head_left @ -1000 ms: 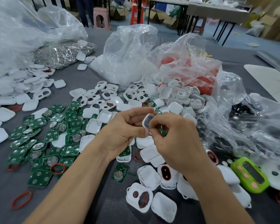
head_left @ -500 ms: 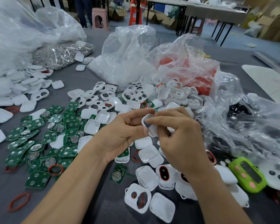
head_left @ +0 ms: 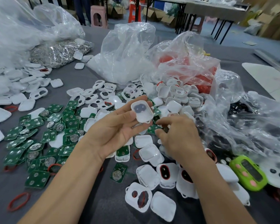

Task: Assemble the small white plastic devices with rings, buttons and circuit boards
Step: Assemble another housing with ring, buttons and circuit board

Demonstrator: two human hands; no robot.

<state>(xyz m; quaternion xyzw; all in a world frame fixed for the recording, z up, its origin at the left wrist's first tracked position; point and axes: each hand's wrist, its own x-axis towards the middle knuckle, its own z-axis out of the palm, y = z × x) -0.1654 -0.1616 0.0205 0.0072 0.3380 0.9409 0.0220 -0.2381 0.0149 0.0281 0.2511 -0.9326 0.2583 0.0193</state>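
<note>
While palm-up, left hand (head_left: pixel 116 132), white shell (head_left: pixel 141 111) tight between thumb and fingers; right hand (head_left: pixel 176 139): hold unclear.

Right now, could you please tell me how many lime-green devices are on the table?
1. The lime-green device lies near the right edge, beside the clear plastic bag; others may be hidden under the bags.
</note>
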